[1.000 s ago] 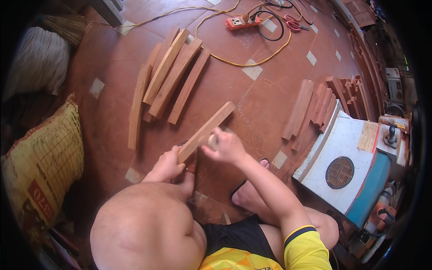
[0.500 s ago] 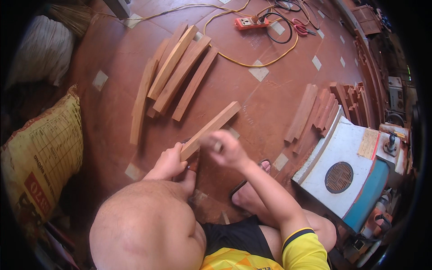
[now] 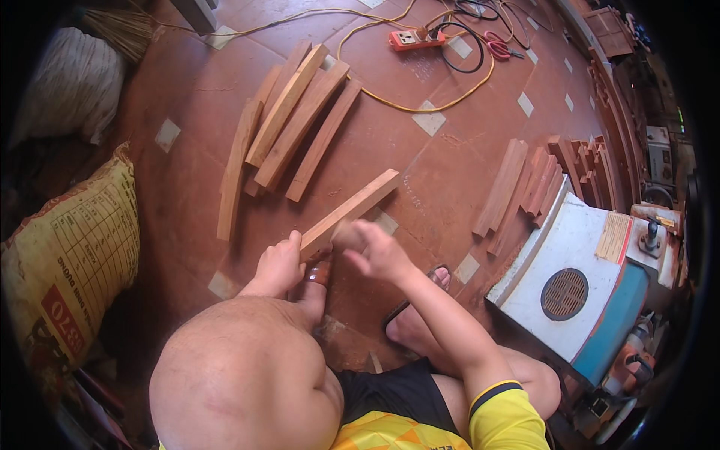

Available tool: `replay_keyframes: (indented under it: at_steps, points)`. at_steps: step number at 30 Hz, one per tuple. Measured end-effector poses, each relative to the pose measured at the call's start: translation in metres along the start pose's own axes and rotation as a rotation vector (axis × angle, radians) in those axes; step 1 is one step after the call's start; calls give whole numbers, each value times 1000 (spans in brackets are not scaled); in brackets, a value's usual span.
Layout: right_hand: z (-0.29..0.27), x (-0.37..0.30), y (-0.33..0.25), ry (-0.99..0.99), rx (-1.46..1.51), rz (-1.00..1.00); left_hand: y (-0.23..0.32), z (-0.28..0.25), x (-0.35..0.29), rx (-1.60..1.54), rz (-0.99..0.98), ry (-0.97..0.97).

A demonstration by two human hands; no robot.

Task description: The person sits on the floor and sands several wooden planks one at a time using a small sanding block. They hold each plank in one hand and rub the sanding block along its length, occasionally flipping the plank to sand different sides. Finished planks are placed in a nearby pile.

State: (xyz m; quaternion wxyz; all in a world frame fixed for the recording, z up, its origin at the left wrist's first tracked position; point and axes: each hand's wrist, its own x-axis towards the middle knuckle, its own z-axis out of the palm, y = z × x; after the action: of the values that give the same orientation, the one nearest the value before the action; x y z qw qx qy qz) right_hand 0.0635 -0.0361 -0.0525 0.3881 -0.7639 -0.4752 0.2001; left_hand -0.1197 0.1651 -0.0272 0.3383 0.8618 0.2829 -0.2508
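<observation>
Near the middle of the head view, a squared wooden bar slants away from me, up to the right. My left hand is closed round its near end. Against the bar's right side, close to that end, my right hand is closed on a small tan pad-like piece. Fingers cover much of this piece and it is blurred, so its exact kind does not show. My sandalled left foot is just under the near end of the bar.
Several wooden bars lie ahead on the tiled floor, with more timber at the right. An orange power strip, yellow cable and red-handled pliers lie farther off. A white-and-teal machine stands right, a printed sack left.
My right hand has shifted slightly left and turned along the bar, with the small tan piece in it. My left hand keeps its hold, and the bar has barely moved.
</observation>
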Motion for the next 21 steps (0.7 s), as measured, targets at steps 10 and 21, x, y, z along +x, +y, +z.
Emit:
replay_keyframes:
  at_steps: [10,21]
  points:
    - [17,-4,-15,-52,23,-48,3,0,-1,-54,-35,-35]
    - [-16,34,27,175,-108,-10,13,-5,1,-83,-69,-95]
